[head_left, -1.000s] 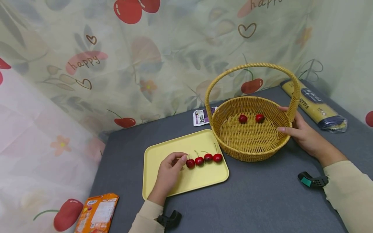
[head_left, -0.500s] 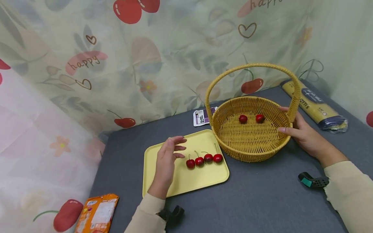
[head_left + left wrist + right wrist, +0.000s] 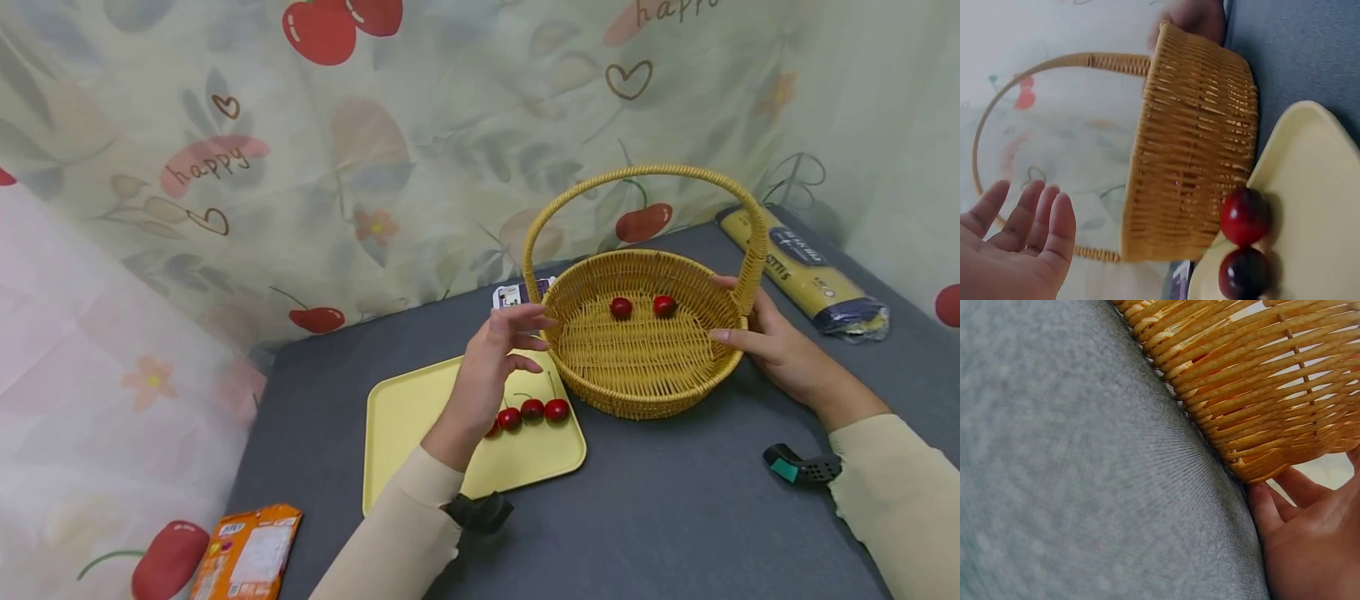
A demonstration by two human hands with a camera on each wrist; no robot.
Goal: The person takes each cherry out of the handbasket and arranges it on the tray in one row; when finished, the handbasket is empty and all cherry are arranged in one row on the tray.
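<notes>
A yellow wicker basket [image 3: 648, 404] with a tall arched handle stands at the right. Two red cherries [image 3: 664, 306] lie inside on its woven floor. My right hand [image 3: 783, 354] grips the basket's right side by the handle's foot, its thumb over the rim. To the left, a pale yellow tray [image 3: 408, 417] bears a row of several stemmed cherries [image 3: 557, 411]; my left hand partly hides the leftmost. That left hand [image 3: 487, 367] hovers over the tray, fingers apart and loosely bent, holding nothing. Its fingertips overlap the basket's left rim in the head view.
Behind the tray lies a small white and purple packet [image 3: 510, 295], partly hidden by the left hand. A long yellow pack [image 3: 806, 271] rests beyond the basket at right. An orange packet [image 3: 247, 550] lies at front left. A printed curtain [image 3: 360, 167] hangs behind the grey tabletop.
My left hand let go of the leftmost cherry in the tray, rose with its fingers spread, and moved right toward the basket. The right hand stays on the basket.
</notes>
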